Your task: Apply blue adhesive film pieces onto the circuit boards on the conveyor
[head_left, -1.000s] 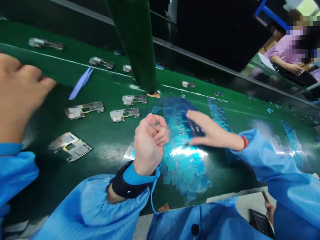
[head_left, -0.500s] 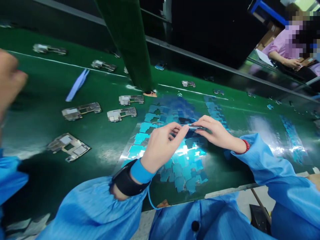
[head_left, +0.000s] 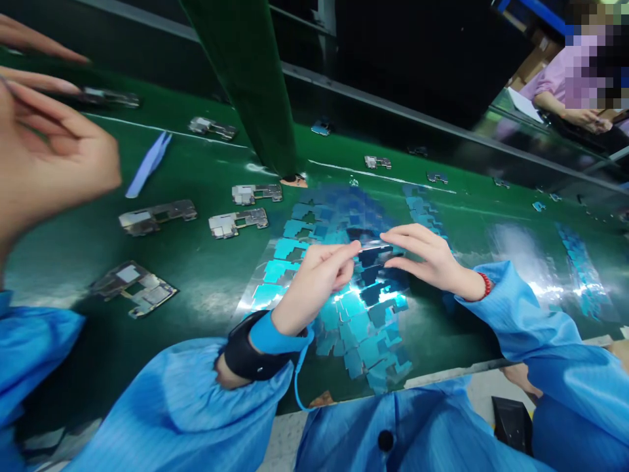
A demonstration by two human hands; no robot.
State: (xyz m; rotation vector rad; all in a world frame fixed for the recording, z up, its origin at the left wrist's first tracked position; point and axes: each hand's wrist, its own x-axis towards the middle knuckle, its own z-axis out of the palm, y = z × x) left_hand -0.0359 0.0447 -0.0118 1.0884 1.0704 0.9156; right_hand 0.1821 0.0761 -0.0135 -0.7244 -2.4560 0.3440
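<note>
While pinching a thin shiny-edged piece [head_left: 374, 248] by its left end in the left hand [head_left: 319, 282], above teal cut pieces [head_left: 356, 331], holds the right hand [head_left: 427, 259] open around the other end; cannot tell if touching. Could drop it by rolling so narrow a grip, or disturb the teal by dipping low. Leftward, 4 circuit boards [head_left: 238, 223] and another person's hand [head_left: 63, 151]; nearest, the worktop's front edge [head_left: 457, 375]; more room rightward.

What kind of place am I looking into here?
Probably an electronics assembly or repair workshop: bare circuit boards lie on a green work surface, and the left wrist wears a blue corded strap.
</note>
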